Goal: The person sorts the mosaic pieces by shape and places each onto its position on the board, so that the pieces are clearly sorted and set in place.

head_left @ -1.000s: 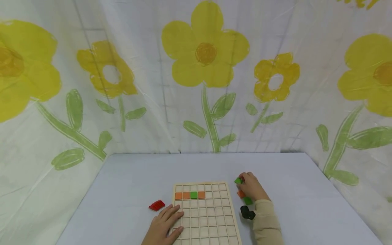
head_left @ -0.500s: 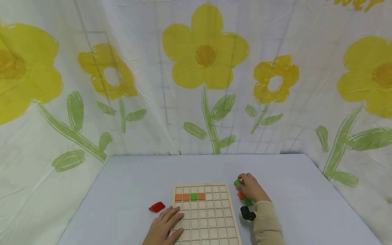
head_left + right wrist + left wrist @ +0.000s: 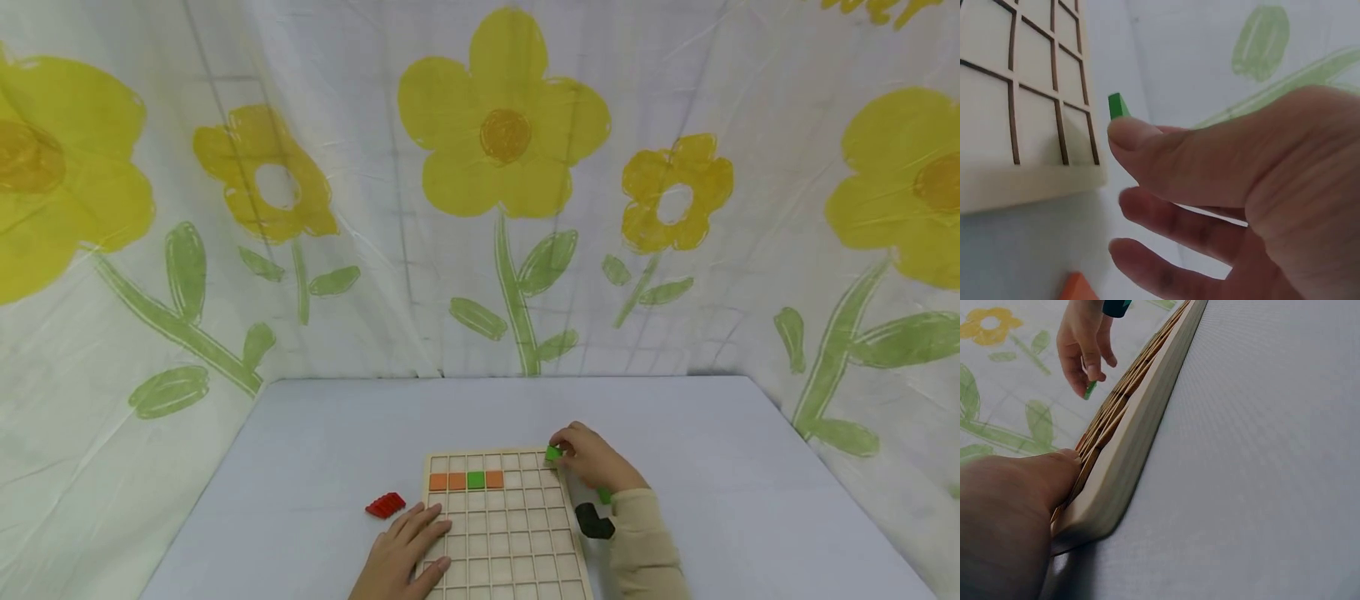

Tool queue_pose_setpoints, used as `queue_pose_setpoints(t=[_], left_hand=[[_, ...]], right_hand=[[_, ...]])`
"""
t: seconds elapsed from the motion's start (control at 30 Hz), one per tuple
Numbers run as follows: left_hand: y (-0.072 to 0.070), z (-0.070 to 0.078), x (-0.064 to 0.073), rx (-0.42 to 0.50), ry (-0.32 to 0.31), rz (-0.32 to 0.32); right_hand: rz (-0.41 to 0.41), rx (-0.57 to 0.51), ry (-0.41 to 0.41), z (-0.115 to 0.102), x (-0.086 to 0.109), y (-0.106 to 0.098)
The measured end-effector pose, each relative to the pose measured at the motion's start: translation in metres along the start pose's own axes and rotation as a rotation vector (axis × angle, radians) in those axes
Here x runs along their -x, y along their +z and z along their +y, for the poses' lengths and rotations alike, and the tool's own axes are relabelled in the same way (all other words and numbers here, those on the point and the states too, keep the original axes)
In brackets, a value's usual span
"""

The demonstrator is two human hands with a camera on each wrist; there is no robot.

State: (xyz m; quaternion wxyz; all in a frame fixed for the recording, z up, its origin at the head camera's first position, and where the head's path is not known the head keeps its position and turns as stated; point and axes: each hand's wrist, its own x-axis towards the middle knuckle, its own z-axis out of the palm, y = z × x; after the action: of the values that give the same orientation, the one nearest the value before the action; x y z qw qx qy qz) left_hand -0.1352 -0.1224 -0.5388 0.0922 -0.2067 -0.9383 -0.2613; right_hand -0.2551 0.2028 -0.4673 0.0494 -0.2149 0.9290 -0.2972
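Pinching: our R hand [image 3: 596, 460] grasps the green tile [image 3: 552, 454] btwn thumb & fingertips; R wrist view has our thumb across it, w/ a thin edge poking out past the thumb tip & two lower fingers loosely bent, apart from it.
Green tile: at the far R corner of the board [image 3: 517, 523]; L wrist view shows it below our fingertips, apparently off the wood. Exact height we can't tell.
Shadow: soft, on the corner cells, as we see in R wrist view.
L hand [image 3: 401, 550]: grip released; we rest it on the board's L side, fingers spread, thumb lying over the cells near the edge in L wrist view.
Board: pale wood, gridded, flat on the table [image 3: 322, 433]; near end is cut off in our head view.
Second row fr. far end: L to R, we count orange, orange, green, orange, side by side in the first 4 cells, i.e. three orange tiles [image 3: 438, 482] & a set green [image 3: 476, 480].
Red pcs [image 3: 386, 505]: leaning together, L of the board, near our L fingertips, touching neither.
Loose pcs: R of the board, partly hidden by our R hand: a loose orange [image 3: 1079, 289] & a loose green [image 3: 604, 496], the latter near the cuff.
Sleeve [image 3: 648, 537]: beige, on our R arm.
Black gadget [image 3: 595, 522]: by our R cuff, just beside the board's R edge.
Cloth [image 3: 450, 258]: white, w/ yellow flowers & green leaves, hanging behind the table.
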Motion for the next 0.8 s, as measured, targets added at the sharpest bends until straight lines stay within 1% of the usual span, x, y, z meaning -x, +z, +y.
queue_pose_setpoints(t=[0.1, 0.23, 0.37, 0.53, 0.63, 0.8], left_hand=[[0.001, -0.001, -0.001, -0.001, -0.009, -0.016], [0.000, -0.001, 0.000, 0.001, -0.013, -0.020], [0.000, 0.000, -0.001, 0.004, -0.014, -0.023], [0.000, 0.000, -0.001, 0.007, -0.012, -0.025], [-0.001, 0.000, -0.001, 0.006, -0.015, -0.031], [-0.001, 0.000, -0.001, 0.008, -0.017, -0.038]], right_hand=[[-0.039, -0.021, -0.064, -0.006, -0.002, 0.002], [-0.066, -0.030, -0.115, -0.013, -0.006, 0.008], [-0.097, -0.035, -0.128, -0.019, -0.010, 0.016], [-0.133, -0.056, -0.118, -0.024, -0.015, 0.024], [-0.137, -0.046, -0.120, -0.024, -0.017, 0.029], [-0.121, -0.018, -0.157, -0.024, -0.018, 0.037]])
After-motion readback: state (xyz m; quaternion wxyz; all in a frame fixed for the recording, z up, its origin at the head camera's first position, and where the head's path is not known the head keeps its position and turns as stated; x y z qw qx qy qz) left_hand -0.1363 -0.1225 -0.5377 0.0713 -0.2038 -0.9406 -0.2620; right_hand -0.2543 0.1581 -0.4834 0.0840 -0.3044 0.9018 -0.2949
